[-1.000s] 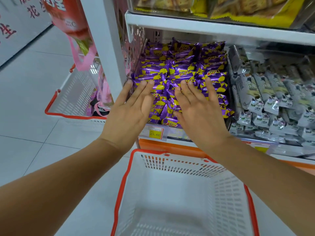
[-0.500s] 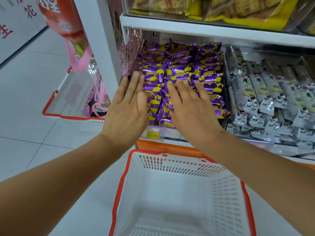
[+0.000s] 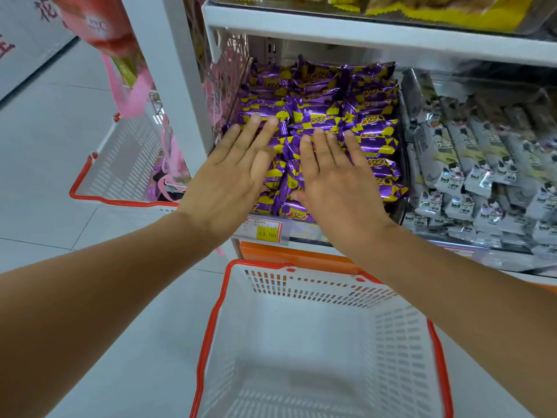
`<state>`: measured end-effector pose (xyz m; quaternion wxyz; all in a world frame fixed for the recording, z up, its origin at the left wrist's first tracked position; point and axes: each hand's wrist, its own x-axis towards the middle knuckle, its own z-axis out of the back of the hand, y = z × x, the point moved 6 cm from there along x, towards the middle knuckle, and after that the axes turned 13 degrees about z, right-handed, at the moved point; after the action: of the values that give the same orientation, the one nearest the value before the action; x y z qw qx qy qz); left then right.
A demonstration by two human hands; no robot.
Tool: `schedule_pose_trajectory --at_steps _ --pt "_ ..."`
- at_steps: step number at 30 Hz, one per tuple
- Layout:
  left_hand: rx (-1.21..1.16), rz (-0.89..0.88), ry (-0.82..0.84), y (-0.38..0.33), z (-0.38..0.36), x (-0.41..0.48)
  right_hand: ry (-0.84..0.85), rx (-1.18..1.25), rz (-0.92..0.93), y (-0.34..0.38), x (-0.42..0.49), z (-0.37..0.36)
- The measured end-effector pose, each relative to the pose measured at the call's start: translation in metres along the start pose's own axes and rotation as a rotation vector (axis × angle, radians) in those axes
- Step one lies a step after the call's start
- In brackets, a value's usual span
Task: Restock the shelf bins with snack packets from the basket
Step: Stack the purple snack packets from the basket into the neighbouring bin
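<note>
Closest to you, below the front edge of the shelf bin (image 3: 403, 164), sits the white basket (image 3: 301, 291) with its red rim, and you can see its bare white bottom. Your two forearms reach over that basket towards the bin. Just in front of the bin, on the shelf lip, hangs a yellow and red price tag (image 3: 265, 232), and your left wrist covers its left end.

Your left hand (image 3: 229, 179) lies palm down over the bin's front left part, fingers straight and together, gripping nothing, with the fingertips on the purple packets (image 3: 370, 122). Your right hand (image 3: 337, 188) lies the same way just to the right of it, over the middle of the bin, fingers straight and slightly fanned, flat on the wrappers. The two hands sit close, with a narrow strip of packets showing between them.

The purple and yellow packets fill the bin from front to back in rough rows. To the right of the bin, grey packets (image 3: 470, 164) are stacked in the next compartment. To the left of the bin stands the white upright (image 3: 180, 101), and beyond it on the floor (image 3: 45, 176) a second basket (image 3: 120, 164) holds pink bags (image 3: 171, 164). Above the bin runs the upper shelf (image 3: 361, 28), carrying yellow packs (image 3: 452, 13)
</note>
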<state>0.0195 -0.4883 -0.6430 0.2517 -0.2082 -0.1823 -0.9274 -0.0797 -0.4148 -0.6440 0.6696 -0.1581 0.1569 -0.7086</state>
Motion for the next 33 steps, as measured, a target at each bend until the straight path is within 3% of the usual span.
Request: schedule_pose_trajectory --at_steps 4,8,10,13,23,26,33 --pt "-0.002 0.056 0.019 -0.003 -0.002 0.004 -0.011 -0.01 -0.06 -0.001 -0.001 0.0" --pt "-0.098 0.226 0.128 -0.004 0.0 0.006 -0.004 0.061 -0.09 0.003 0.0 0.003" --pt "0.012 0.269 0.255 -0.002 -0.005 0.002 0.0 0.063 -0.088 0.004 0.0 0.005" --pt "0.08 0.301 0.273 -0.002 -0.005 -0.005 -0.041 0.113 -0.083 0.004 -0.002 0.011" --pt "0.049 0.229 0.127 -0.001 0.005 -0.004 0.023 0.255 0.025 -0.009 0.006 0.027" --pt "0.068 0.208 0.196 -0.001 0.007 -0.005 0.019 0.349 0.019 -0.012 0.009 0.023" --pt "0.007 0.283 0.403 -0.003 0.002 0.002 0.01 0.309 0.032 -0.003 0.016 0.007"
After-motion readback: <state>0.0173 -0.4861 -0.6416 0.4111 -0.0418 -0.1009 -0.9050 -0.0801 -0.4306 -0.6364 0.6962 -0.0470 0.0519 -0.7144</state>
